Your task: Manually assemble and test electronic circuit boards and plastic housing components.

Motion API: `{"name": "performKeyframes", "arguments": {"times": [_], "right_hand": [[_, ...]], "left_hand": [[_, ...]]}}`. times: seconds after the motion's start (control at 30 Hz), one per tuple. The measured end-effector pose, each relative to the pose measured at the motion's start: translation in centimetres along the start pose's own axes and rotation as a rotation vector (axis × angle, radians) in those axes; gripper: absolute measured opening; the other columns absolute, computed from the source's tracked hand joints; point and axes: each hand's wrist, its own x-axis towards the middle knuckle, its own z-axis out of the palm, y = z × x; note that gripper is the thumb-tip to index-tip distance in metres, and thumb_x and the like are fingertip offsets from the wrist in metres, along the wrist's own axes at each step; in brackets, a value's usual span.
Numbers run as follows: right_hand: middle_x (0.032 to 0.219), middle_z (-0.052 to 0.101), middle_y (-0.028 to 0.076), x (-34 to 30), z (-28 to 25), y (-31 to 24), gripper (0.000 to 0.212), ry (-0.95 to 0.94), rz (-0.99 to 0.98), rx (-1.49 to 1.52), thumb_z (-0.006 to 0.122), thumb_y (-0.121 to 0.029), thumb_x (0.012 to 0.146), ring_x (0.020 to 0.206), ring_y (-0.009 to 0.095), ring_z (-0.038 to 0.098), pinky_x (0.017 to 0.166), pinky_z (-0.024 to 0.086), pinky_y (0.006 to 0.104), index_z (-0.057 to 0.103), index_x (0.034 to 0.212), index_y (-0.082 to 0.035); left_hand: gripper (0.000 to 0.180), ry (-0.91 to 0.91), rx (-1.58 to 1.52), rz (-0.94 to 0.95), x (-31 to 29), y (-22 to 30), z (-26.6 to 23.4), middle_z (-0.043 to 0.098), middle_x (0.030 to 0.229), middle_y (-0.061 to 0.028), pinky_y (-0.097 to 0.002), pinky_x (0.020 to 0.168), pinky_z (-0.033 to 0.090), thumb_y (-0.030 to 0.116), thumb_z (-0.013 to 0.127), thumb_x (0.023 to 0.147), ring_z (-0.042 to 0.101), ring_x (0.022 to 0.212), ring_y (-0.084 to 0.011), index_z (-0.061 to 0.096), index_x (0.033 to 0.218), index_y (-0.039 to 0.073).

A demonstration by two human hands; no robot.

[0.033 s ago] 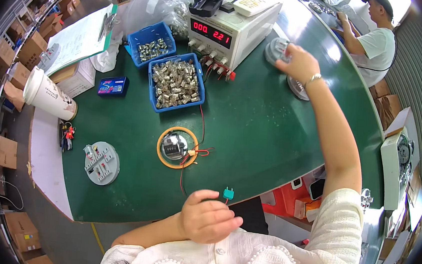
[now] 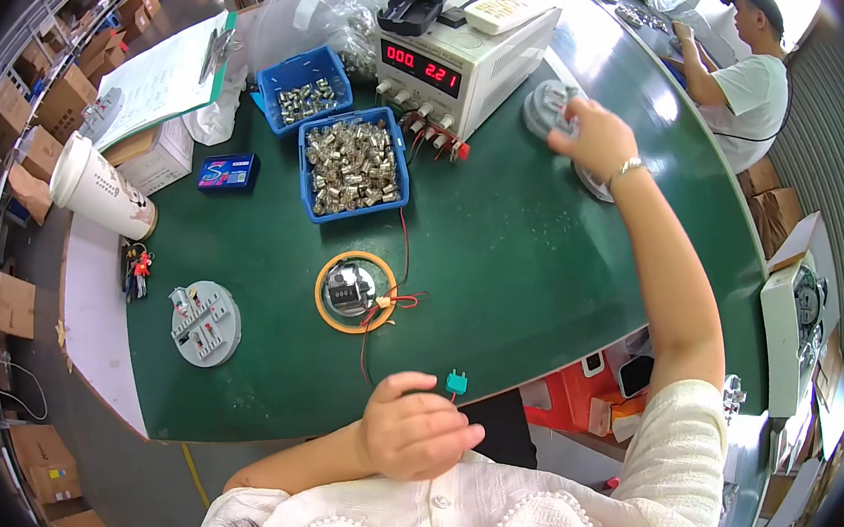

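Note:
At the far right of the green table, my right hand [image 2: 598, 141] has its thumb and fingers apart at the edge of a round grey base [image 2: 544, 111] with raised parts on top. Whether the fingertips touch it is hard to see. Partly under that hand lies a second round grey piece [image 2: 592, 183]. My left hand [image 2: 419, 432] hovers at the table's front edge, fingers loosely bent, thumb apart, holding nothing. A small green two-pin plug [image 2: 457, 382] is beside it. Farther left sits another round grey base [image 2: 206, 325] with slots and small parts.
Blue bins of small metal-capped bulbs [image 2: 352, 167] and metal parts [image 2: 306, 101] stand before a power supply [image 2: 465, 62]. An orange ring [image 2: 319, 300] surrounds a clear-domed meter with red wires. A paper cup [image 2: 102, 190] and clipboard [image 2: 162, 80] are left. A person [image 2: 753, 97] sits far right.
My right hand has drawn slightly nearer to me, and more of the grey base shows beside its fingers. My left hand has hardly moved.

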Motion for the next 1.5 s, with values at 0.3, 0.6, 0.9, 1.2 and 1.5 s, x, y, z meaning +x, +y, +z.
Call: {"name": "performKeyframes", "arguments": {"times": [0.3, 0.6, 0.9, 1.2, 1.5], "right_hand": [[0.133, 0.070, 0.011, -13.5, -2.4, -2.7, 0.040, -0.036, -0.431, 0.466, 0.073, -0.032, 0.087, 0.106, 0.036, 0.070, 0.091, 0.057, 0.0447, 0.065, 0.118, -0.010], [0.144, 0.063, 0.013, -11.1, 2.8, 2.4, 0.052, 0.181, 0.205, 0.096, 0.070, -0.030, 0.090, 0.117, 0.039, 0.068, 0.095, 0.056, 0.0455, 0.061, 0.137, -0.010], [0.134, 0.066, 0.015, -20.6, -1.5, -0.3, 0.045, 0.042, -0.123, 0.338, 0.076, -0.029, 0.083, 0.093, 0.038, 0.072, 0.082, 0.058, 0.0461, 0.060, 0.118, -0.006], [0.123, 0.069, 0.018, -29.3, -1.8, -0.2, 0.043, 0.068, -0.523, 0.309, 0.081, -0.020, 0.079, 0.082, 0.034, 0.072, 0.070, 0.059, 0.0413, 0.059, 0.112, -0.004], [0.092, 0.074, 0.009, -30.7, -2.4, -0.4, 0.019, 0.176, 0.650, 1.385, 0.061, -0.022, 0.100, 0.052, 0.010, 0.054, 0.042, 0.039, 0.0251, 0.065, 0.110, -0.006]], "left_hand": [[0.052, -0.282, 0.134, -0.292, 4.6, 3.1, -1.7, 0.057, 0.137, -0.0197, -0.0571, 0.111, 0.043, 0.015, 0.081, 0.083, 0.057, 0.126, -0.0406, 0.063, 0.132, 0.009], [0.088, -0.689, 0.622, -0.441, 10.0, -4.0, 4.2, 0.037, 0.154, -0.0367, -0.0561, 0.115, 0.041, 0.050, 0.076, 0.086, 0.041, 0.141, -0.0543, 0.042, 0.153, 0.004], [0.095, -0.757, 0.506, -0.634, 10.5, -4.7, 3.1, 0.047, 0.140, -0.0318, -0.0479, 0.109, 0.047, 0.051, 0.078, 0.078, 0.051, 0.130, -0.0451, 0.043, 0.149, -0.001], [0.089, -0.190, 0.045, -0.535, 9.1, -0.6, -2.8, 0.051, 0.140, -0.0276, -0.0478, 0.110, 0.048, 0.043, 0.078, 0.084, 0.054, 0.131, -0.0430, 0.041, 0.150, -0.004], [0.092, 0.292, -1.686, -0.940, 3.2, 4.8, -5.5, 0.043, 0.159, -0.0263, -0.0556, 0.118, 0.041, 0.066, 0.054, 0.095, 0.047, 0.143, -0.0457, 0.032, 0.162, 0.006]]}}
